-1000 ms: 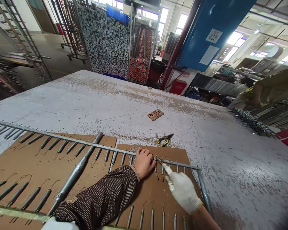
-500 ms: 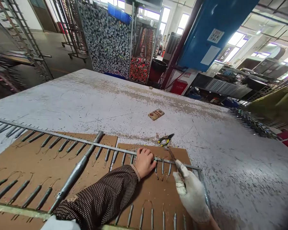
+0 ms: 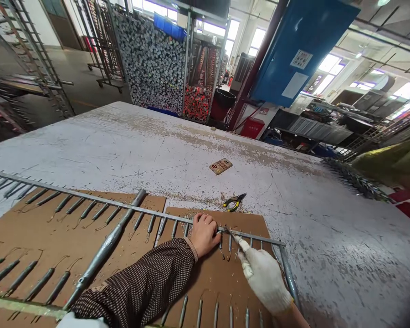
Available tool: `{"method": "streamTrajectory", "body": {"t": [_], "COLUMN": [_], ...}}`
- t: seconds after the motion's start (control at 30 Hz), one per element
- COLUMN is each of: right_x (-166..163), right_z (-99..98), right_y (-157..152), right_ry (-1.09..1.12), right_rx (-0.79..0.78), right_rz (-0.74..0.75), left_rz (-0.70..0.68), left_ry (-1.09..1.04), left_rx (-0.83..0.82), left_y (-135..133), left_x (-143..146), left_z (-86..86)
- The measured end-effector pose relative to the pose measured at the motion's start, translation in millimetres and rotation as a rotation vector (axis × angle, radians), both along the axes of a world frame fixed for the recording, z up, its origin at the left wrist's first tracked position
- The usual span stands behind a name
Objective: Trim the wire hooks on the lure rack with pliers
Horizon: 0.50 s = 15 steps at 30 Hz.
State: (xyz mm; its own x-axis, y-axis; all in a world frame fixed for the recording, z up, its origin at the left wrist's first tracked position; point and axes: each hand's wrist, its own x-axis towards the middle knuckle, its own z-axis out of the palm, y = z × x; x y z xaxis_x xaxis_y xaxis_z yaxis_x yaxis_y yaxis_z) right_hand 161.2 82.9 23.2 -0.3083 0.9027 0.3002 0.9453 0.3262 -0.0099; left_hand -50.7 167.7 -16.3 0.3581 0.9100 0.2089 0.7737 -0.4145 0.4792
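Grey and thin, the bar runs left to right along the surface's near edge. The left hand curls its fingers over it. Just right, the gloved right hand pinches a small tool, its tip at the bar.

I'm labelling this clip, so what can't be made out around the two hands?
Head view:
Tool in the right hand: only its tip shows; its glove hides the rest.
Left hand fingers: tips curled under, hidden by the knuckles.
Card: print too small.
Rack: near side cut off by the bottom edge.
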Motion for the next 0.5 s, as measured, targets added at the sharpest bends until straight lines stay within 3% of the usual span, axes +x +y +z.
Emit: {"method": "streamTrajectory", "body": {"t": [0.1,0.27,0.4,0.5], "right_x": [0.0,-1.0,-1.7,-2.7], "right_z": [1.3,1.7,4.3,-3.0], "right_y": [-0.5,1.6,0.2,0.2], "right_ry": [0.179,-0.039,0.168,0.056], "right_rx": [0.064,-0.006,0.110,0.090], "right_rz": [-0.062,0.044,-0.080,-0.001], "left_rz": [-0.003,0.013,0.012,0.017], "left_ry": [0.001,0.014,0.008,0.005], "left_rx": [0.007,-0.017,-0.015,-0.011], "left_y": [0.3,0.5,0.0,0.0], "left_x": [0.0,0.7,0.5,-0.2], "left_z": [0.2,1.5,2.6,3.5]}}
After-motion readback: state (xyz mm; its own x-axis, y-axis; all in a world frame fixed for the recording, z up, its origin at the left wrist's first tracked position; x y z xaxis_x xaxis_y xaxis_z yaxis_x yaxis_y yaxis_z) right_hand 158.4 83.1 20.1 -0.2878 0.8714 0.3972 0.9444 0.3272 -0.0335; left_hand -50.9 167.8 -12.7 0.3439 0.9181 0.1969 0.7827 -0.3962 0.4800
